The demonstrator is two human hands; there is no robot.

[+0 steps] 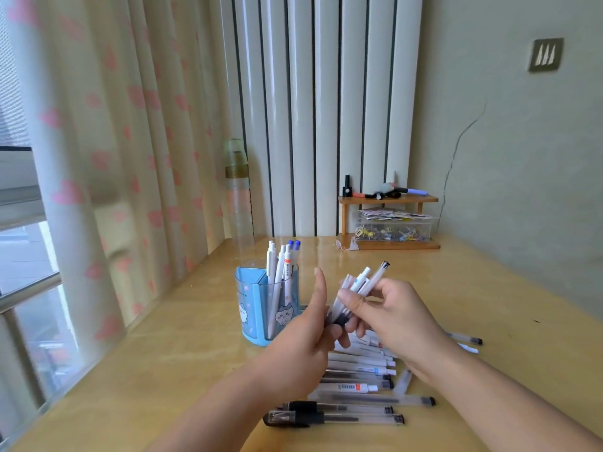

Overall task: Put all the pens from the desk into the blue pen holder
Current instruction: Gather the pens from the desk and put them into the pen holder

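Smooth, glossy wooden surface (163,370), honey-coloured, filling the lower frame. At 10 o'clock, soft cream curtain (107,158) printed with pink hearts; at 12 o'clock, ribbed white radiator (323,125) of tall rounded columns. At 1 o'clock, small two-tier wooden shelf (388,200), with a clear plastic box (393,228) of coloured clips beneath its top board.

Near centre, slightly toward 9 o'clock: translucent blue pen holder (251,308), rounded and split into compartments, printed with cartoon cat faces and faint lettering too small to read. Standing upright in its right compartment, several white pens (277,265), two with blue caps.

At 5 o'clock, flat on the surface, a loose row of frosted and white pens on the desk (355,380) with black tips and clips; labels present but unreadable.

Just right of the holder, held above the surface, a small bundle of pens (359,288), tilted toward 1 o'clock. Left hand (313,334) wrapping its fingers round the bundle's lower end, thumb raised. Right hand (388,308) pinching the bundle midway, grip closed round the barrels.
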